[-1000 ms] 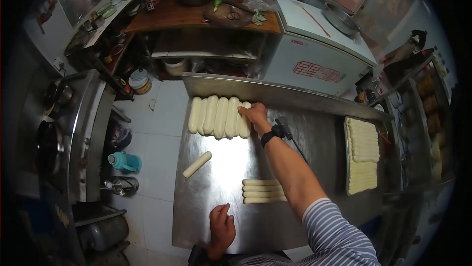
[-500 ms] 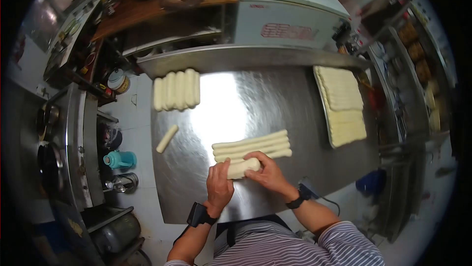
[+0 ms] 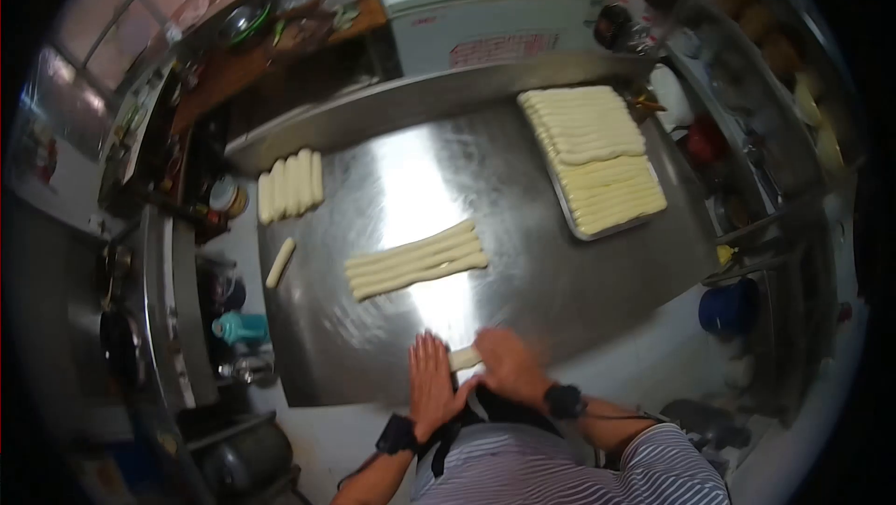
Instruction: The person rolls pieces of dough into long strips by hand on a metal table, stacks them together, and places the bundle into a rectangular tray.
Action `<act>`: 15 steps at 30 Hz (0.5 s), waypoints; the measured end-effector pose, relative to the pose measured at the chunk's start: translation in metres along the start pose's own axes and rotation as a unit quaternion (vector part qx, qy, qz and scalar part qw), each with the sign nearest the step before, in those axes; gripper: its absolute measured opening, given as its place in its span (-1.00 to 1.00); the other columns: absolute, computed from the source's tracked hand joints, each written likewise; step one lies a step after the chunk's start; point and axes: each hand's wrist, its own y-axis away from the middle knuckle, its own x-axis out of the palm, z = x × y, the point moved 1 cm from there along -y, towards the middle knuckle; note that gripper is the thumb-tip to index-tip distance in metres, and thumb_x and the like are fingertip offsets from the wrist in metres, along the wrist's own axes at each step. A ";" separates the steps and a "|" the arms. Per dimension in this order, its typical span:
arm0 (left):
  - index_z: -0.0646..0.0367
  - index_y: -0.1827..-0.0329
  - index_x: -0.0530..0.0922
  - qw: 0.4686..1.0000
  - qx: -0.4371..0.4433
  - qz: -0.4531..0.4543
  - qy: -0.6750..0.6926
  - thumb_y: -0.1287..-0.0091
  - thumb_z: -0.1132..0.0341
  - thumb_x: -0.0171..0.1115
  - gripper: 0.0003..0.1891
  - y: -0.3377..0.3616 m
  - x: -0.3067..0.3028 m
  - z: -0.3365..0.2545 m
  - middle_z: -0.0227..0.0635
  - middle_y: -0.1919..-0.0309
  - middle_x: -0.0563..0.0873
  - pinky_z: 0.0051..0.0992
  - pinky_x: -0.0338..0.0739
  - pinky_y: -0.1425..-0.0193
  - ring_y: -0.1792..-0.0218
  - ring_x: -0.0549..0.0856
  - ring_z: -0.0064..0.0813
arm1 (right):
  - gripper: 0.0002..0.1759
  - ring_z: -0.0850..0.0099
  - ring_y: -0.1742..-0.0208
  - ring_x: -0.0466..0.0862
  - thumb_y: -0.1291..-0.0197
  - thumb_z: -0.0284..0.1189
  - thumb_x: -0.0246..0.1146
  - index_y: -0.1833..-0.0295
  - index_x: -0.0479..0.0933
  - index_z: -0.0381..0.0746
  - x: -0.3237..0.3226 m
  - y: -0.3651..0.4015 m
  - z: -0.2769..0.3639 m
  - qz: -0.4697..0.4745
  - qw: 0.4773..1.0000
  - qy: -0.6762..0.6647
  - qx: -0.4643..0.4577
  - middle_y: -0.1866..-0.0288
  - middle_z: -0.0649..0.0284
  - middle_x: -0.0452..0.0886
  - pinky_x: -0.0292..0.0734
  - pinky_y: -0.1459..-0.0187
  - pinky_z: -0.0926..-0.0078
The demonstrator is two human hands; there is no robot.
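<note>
At the near edge of the steel table, a short dough piece (image 3: 464, 358) shows between my two hands. My left hand (image 3: 432, 384) lies flat with its fingers stretched out, at the dough's left end. Over its right end is my right hand (image 3: 509, 365), blurred, its fingers not clearly seen. Several long dough strips (image 3: 417, 260) lie side by side just beyond my hands. One small dough stick (image 3: 280, 262) rests alone at the left, below a group of thicker dough rolls (image 3: 290, 187). A tray of dough strips (image 3: 597, 161) stands at the right.
The steel table (image 3: 373, 337) has a raised back edge. Behind it stand a white freezer (image 3: 495, 20) and a wooden counter (image 3: 215, 76). A teal flask (image 3: 240, 328) is on the floor at the left, a blue bucket (image 3: 728, 307) at the right. Shelves line the right side.
The view has shifted. My hands have moved from beside the long strips to the near table edge. The thick dough between them now lies low at the table, and my left hand has flattened.
</note>
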 end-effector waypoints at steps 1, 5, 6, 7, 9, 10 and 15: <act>0.62 -0.63 0.14 0.999 0.026 -0.033 0.031 -0.47 -0.10 0.23 -0.03 0.008 0.010 -0.008 0.47 -0.64 0.12 0.26 -0.20 -0.75 -0.70 0.03 0.39 | -0.35 -0.06 -0.42 0.53 -0.29 -0.20 0.40 -0.35 0.52 -0.41 0.008 -0.007 0.005 0.120 0.987 -0.084 0.064 -0.34 -0.09 0.57 0.37 -0.46 -0.04; 0.66 -0.63 0.10 0.999 0.010 -0.040 -0.004 -0.56 -0.23 0.04 0.00 -0.022 0.052 -0.003 0.53 -0.65 0.07 0.20 -0.27 -0.77 -0.71 -0.03 0.40 | -0.15 -0.04 -0.70 0.28 -0.36 -0.12 0.21 -0.63 0.27 -0.39 0.058 -0.002 -0.025 0.050 0.996 -0.068 -0.007 -0.65 -0.16 0.31 0.03 -0.71 -0.06; 0.66 -0.63 0.10 0.999 0.022 -0.042 -0.006 -0.56 -0.23 0.04 0.00 -0.041 0.048 0.006 0.53 -0.65 0.07 0.20 -0.27 -0.77 -0.71 -0.03 0.40 | -0.11 -0.01 -0.74 0.20 -0.38 -0.10 0.20 -0.68 0.20 -0.36 0.058 -0.020 -0.038 0.096 0.995 -0.012 -0.028 -0.71 -0.15 0.24 -0.04 -0.73 -0.07; 0.65 -0.63 0.14 0.996 0.012 -0.061 -0.061 -0.56 -0.21 0.03 -0.02 -0.063 0.039 0.013 0.54 -0.63 0.12 0.20 -0.23 -0.77 -0.71 0.01 0.40 | -0.08 0.02 -0.78 0.12 -0.39 -0.09 0.18 -0.72 0.14 -0.33 0.057 -0.038 -0.046 0.149 0.987 0.039 -0.051 -0.76 -0.13 0.16 -0.10 -0.75 -0.08; 0.62 -0.63 0.18 0.989 -0.007 -0.084 -0.118 -0.55 -0.18 0.03 -0.06 -0.089 0.019 0.021 0.49 -0.62 0.18 0.18 -0.17 -0.77 -0.70 0.07 0.36 | -0.10 0.03 -0.77 0.16 -0.39 -0.03 0.17 -0.70 0.21 -0.30 0.051 -0.062 -0.049 0.104 0.987 0.106 -0.059 -0.74 -0.06 0.23 -0.09 -0.74 -0.09; 0.59 -0.63 0.21 0.988 0.007 -0.065 -0.144 -0.55 -0.17 0.04 -0.08 -0.089 0.023 0.027 0.42 -0.63 0.21 0.20 -0.15 -0.77 -0.70 0.10 0.33 | -0.11 0.03 -0.76 0.17 -0.38 -0.02 0.17 -0.69 0.24 -0.30 0.049 -0.064 -0.047 0.079 0.988 0.115 -0.061 -0.73 -0.03 0.27 -0.08 -0.74 -0.08; 0.48 -0.66 0.19 0.996 0.018 0.036 -0.081 -0.43 -0.35 0.12 0.06 0.042 0.059 -0.013 0.55 -0.62 0.11 0.39 -0.19 -0.70 -0.67 0.01 0.55 | 0.14 -0.20 -0.77 0.07 -0.25 0.11 0.37 -0.68 0.16 -0.44 0.010 0.030 0.002 0.276 0.952 0.133 -0.019 -0.74 -0.25 0.13 -0.11 -0.75 -0.11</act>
